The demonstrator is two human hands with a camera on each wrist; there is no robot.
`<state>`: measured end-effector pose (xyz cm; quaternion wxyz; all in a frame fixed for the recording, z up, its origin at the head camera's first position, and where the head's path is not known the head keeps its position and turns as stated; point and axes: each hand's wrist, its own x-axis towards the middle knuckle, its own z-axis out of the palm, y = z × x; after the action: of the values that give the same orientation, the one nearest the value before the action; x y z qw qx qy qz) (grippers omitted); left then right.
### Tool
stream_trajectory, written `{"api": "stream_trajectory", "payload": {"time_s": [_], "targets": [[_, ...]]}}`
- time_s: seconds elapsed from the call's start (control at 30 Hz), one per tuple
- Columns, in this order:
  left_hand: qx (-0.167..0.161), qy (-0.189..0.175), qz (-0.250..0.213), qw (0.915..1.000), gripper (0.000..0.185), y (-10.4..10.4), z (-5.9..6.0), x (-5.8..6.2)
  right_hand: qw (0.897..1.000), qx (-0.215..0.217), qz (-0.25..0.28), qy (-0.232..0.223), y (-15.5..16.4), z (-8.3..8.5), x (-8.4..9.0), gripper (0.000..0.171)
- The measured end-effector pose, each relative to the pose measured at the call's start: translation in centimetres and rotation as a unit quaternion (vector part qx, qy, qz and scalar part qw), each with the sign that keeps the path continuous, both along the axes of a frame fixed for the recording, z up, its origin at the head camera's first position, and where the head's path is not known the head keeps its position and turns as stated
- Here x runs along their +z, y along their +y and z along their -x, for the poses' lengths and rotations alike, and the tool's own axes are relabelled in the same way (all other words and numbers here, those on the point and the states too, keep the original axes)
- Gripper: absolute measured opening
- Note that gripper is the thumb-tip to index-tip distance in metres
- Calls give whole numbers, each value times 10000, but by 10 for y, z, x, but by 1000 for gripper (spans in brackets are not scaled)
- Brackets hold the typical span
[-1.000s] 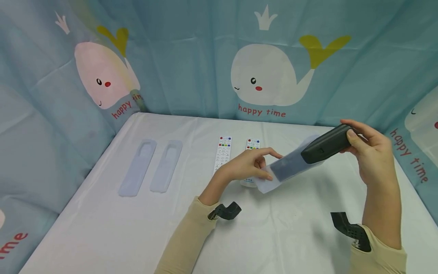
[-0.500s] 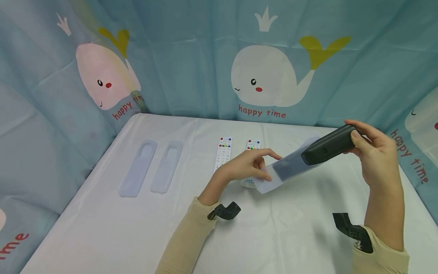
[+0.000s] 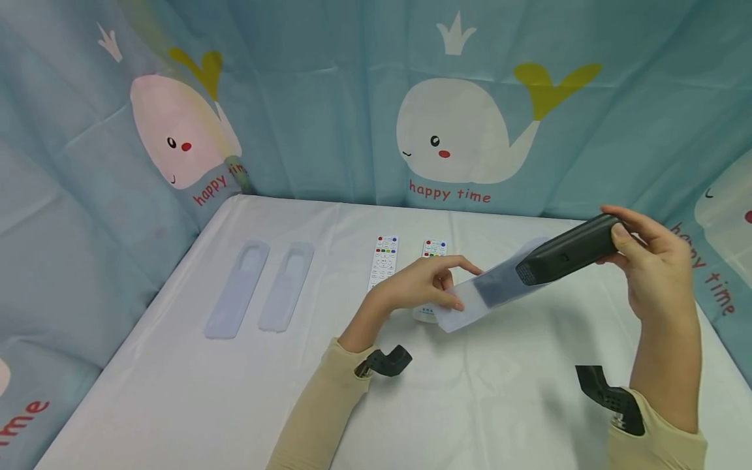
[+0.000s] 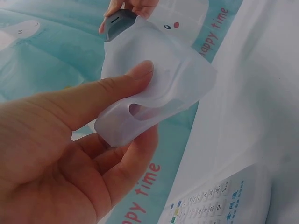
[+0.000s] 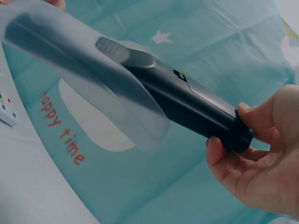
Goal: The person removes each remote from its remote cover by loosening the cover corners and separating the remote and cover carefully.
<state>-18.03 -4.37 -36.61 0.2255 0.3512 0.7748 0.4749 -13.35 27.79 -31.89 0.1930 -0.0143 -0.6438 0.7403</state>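
My right hand pinches one end of a black remote control, thumb on one side and fingers on the other. The other end of the remote sits inside a translucent silicone remote cover, dark through its wall. In the right wrist view the back of the remote, with its battery-lid catch, comes out through the cover's opening. Thumb above and fingers below, my left hand pinches the closed end of the cover. A small hole shows at that end of the cover in the left wrist view.
Two white remotes lie on the white-covered table, the right one partly behind my left hand. Two more translucent covers lie side by side at the left. A blue whale-print curtain stands behind the table.
My right hand has moved a little to the right with the black remote, and less of the remote is inside the cover. My left hand stays nearly still on the cover.
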Motion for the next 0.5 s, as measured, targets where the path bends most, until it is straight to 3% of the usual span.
{"api": "stream_trajectory", "payload": {"time_s": [0.5], "targets": [[-56,-44,96,9999,55,-5,1,1,9997,-171,-85,142,1,-2,1,33]]}}
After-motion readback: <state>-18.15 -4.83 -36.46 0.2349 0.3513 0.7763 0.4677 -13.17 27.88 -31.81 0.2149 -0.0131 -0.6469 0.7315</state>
